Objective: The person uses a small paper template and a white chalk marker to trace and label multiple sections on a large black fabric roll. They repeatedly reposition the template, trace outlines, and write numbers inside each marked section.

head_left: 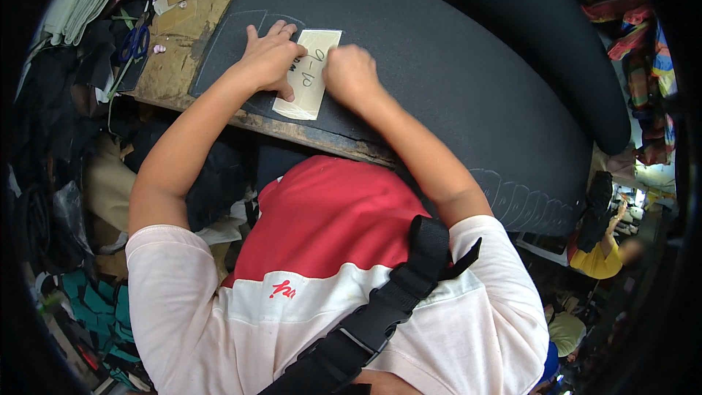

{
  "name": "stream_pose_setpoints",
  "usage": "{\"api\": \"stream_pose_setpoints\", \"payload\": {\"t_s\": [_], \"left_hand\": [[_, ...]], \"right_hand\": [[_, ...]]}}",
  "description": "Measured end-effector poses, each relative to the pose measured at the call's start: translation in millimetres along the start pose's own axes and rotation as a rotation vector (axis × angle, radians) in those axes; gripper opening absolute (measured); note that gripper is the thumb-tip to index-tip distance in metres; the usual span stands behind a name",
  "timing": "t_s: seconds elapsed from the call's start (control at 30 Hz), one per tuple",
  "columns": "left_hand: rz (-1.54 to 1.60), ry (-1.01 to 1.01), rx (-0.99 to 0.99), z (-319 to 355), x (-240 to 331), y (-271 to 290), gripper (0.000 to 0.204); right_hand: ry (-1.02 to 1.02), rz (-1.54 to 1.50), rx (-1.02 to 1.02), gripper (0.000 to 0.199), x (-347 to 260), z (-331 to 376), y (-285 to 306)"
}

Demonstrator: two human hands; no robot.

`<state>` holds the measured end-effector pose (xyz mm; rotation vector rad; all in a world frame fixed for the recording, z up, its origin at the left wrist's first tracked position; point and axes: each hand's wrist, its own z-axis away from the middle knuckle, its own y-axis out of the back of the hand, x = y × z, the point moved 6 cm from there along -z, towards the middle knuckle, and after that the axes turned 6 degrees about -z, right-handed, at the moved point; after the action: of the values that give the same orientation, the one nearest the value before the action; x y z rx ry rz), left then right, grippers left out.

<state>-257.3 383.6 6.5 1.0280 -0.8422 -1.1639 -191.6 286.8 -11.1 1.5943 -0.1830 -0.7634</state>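
Observation:
A pale card pattern piece (pixel 311 99) with dark handwriting lies flat on black sheet material (pixel 446 66), close to the table's near edge. My left hand (pixel 272 60) is spread over the card's left side, thumb and fingers apart, pressing it down. At the card's right edge, my right hand (pixel 351 75) is closed in a fist, slightly smeared by motion. Whatever it grips is hidden by the fingers. Thin pale outlines show on the black sheet left of the card, and a row of curved outlines (pixel 523 201) runs along its right end.
Blue-handled scissors (pixel 134 44) and paper scraps lie left on the bare wooden tabletop (pixel 172 62). A thick black roll (pixel 585 84) borders the far right. Folded pale cloth (pixel 82 0) and teal pieces (pixel 99 311) are at left. A person in yellow (pixel 598 262) is at right.

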Motion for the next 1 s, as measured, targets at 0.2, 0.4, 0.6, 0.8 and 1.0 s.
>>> {"api": "stream_pose_setpoints", "payload": {"t_s": [0.2, 0.4, 0.6, 0.8, 1.0], "left_hand": [[0.194, -0.023, -0.059, -8, 3, -10, 0.086], [0.237, -0.012, -0.036, -6, 0, -17, 0.087], [0.309, 0.102, 0.022, -12, 0, -15, 0.078], [0.833, 0.133, 0.234, -13, 1, 5, 0.044], [0.531, -0.509, 0.705, 4, 51, 13, 0.025]], "right_hand": [[0.326, -0.401, -0.270, 0.016, -54, 71, -20], [0.331, -0.323, -0.154, 0.015, -60, 53, -27], [0.055, -0.151, -0.041, 0.017, 9, 72, 31], [-0.146, -0.728, 0.443, 0.021, 91, 87, 92], [-0.155, -0.785, 0.613, 0.020, 124, 95, 76]]}}
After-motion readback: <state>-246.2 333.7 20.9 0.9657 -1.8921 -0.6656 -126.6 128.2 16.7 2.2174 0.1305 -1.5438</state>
